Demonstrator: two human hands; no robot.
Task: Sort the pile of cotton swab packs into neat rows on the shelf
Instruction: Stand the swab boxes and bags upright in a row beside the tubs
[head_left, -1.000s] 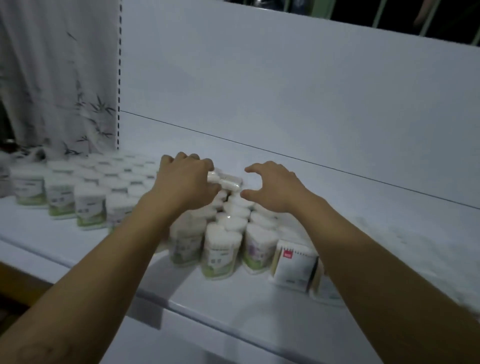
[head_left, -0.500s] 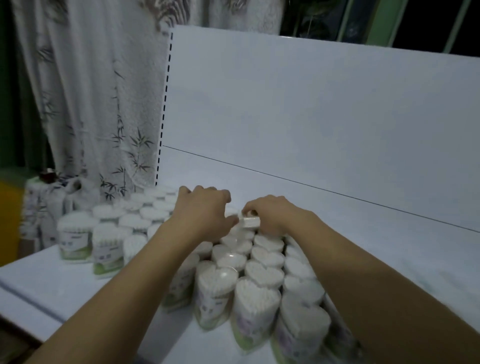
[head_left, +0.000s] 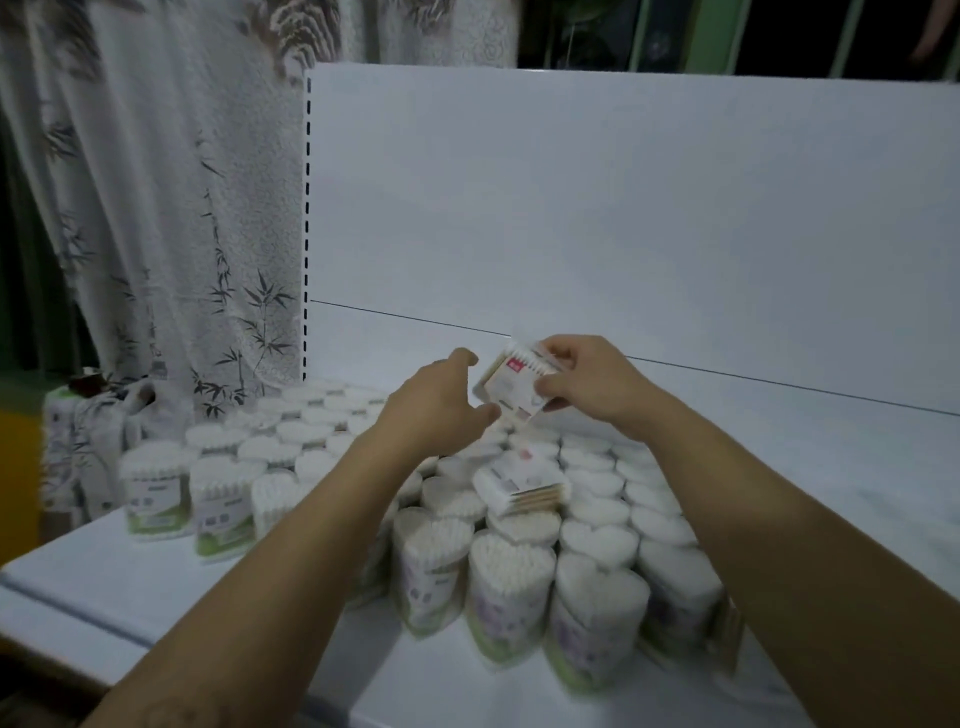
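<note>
Several heart-shaped cotton swab packs (head_left: 597, 540) stand upright in a tight cluster on the white shelf (head_left: 857, 467). My right hand (head_left: 587, 382) holds a flat rectangular swab pack (head_left: 517, 384) with a red label, lifted above the cluster. My left hand (head_left: 441, 402) is just left of that pack, fingers spread, thumb near its lower edge; I cannot tell whether it touches. Another flat rectangular pack (head_left: 522, 483) lies tilted on top of the heart-shaped ones. A second group of round-topped packs (head_left: 218, 493) stands in rows at the left.
The shelf's white back panel (head_left: 623, 208) rises behind the packs. A bamboo-print curtain (head_left: 156, 208) hangs at the left, with a cloth-covered object (head_left: 83, 426) below it. The shelf's front edge (head_left: 78, 613) runs across the lower left. Bare shelf surface lies to the right.
The view has tilted and moved closer. My right hand has lifted a flat rectangular pack off the cluster, and my left hand has opened beside it.
</note>
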